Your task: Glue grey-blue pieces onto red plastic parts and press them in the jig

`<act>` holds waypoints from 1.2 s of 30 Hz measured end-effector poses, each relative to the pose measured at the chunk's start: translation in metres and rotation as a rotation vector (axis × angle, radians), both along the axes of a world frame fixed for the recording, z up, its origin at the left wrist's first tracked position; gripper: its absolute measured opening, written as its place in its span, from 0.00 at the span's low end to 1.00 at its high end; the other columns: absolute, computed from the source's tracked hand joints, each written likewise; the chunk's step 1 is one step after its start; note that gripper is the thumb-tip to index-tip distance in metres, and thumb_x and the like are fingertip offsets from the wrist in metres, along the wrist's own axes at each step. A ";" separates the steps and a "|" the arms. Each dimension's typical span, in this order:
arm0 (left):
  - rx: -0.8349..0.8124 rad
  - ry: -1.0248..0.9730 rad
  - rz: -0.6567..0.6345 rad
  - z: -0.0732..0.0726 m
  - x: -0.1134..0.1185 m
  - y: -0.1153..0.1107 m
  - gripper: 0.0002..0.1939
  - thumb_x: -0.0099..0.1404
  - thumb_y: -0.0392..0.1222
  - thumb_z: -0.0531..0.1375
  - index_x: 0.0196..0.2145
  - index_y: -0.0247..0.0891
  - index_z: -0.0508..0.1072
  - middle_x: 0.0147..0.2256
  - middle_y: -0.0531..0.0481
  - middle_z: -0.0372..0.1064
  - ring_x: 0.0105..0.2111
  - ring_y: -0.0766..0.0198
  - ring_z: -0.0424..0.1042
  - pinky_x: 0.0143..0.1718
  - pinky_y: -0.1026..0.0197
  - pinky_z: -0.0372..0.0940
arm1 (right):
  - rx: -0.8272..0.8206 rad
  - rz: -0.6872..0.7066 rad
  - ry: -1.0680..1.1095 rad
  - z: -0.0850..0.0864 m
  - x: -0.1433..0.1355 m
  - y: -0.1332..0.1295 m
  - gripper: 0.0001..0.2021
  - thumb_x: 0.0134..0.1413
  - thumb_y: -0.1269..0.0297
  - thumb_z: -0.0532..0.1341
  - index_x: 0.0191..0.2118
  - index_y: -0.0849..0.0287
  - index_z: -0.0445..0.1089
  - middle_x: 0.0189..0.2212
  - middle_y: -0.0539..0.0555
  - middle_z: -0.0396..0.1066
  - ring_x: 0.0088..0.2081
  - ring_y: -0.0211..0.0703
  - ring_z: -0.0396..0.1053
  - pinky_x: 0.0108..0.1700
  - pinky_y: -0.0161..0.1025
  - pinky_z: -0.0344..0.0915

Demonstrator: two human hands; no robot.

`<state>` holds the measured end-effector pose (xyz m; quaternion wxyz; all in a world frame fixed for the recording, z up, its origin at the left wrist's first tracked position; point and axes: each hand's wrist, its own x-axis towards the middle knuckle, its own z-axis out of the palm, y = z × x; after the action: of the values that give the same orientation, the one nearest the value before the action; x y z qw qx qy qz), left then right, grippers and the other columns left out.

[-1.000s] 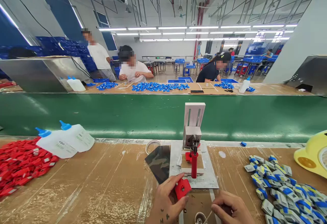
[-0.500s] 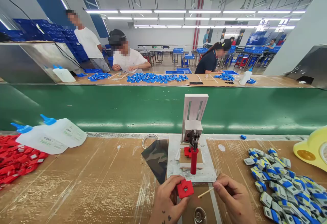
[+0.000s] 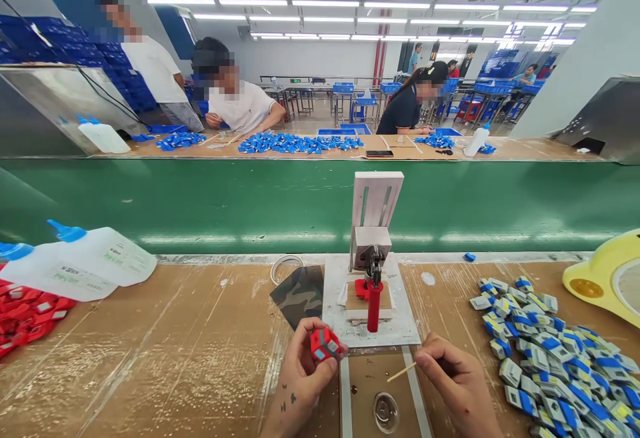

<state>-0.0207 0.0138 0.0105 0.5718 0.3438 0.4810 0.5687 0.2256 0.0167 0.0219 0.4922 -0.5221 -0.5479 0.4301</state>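
Between the left hand's [image 3: 306, 375] clamped thumb and fingers, a red block [image 3: 324, 345].

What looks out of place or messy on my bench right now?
A small blue piece lies alone at the bench's far edge, apart from the grey-and-blue parts. A whitish patch marks the cardboard right of the clamp's base plate, perhaps dried residue.

I see a red piece [image 3: 325, 344] with grey bands, 2 white bottles [image 3: 107, 256] with blue caps, a camouflage-patterned sheet [image 3: 300, 297], a brown worktop [image 3: 195, 331], a green panel [image 3: 250, 206] and a yellow dispenser [image 3: 595, 285].
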 end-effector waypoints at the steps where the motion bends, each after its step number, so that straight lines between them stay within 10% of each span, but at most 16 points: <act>1: -0.018 0.029 -0.049 0.000 -0.001 -0.001 0.17 0.54 0.40 0.71 0.42 0.42 0.76 0.32 0.51 0.82 0.34 0.57 0.81 0.39 0.61 0.74 | 0.001 0.010 -0.001 -0.001 0.001 0.000 0.20 0.56 0.47 0.68 0.22 0.57 0.76 0.19 0.49 0.68 0.23 0.41 0.63 0.26 0.34 0.61; 13: 0.577 0.546 -0.293 -0.023 0.005 -0.005 0.25 0.58 0.37 0.72 0.53 0.51 0.80 0.49 0.44 0.82 0.47 0.51 0.82 0.50 0.58 0.74 | 0.050 0.026 0.139 0.011 -0.029 0.002 0.20 0.56 0.47 0.68 0.22 0.57 0.76 0.19 0.48 0.67 0.22 0.39 0.63 0.25 0.33 0.62; 36: 0.589 0.612 -0.210 -0.019 -0.003 -0.005 0.22 0.61 0.38 0.70 0.53 0.50 0.78 0.49 0.44 0.81 0.48 0.54 0.81 0.51 0.58 0.75 | 0.220 0.203 -0.291 0.001 -0.011 -0.006 0.21 0.65 0.50 0.61 0.24 0.55 0.76 0.20 0.49 0.70 0.22 0.39 0.65 0.26 0.34 0.60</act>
<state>-0.0235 0.0089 -0.0089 0.3350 0.6919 0.4081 0.4924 0.2149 0.0109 0.0230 0.4163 -0.4640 -0.7065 0.3352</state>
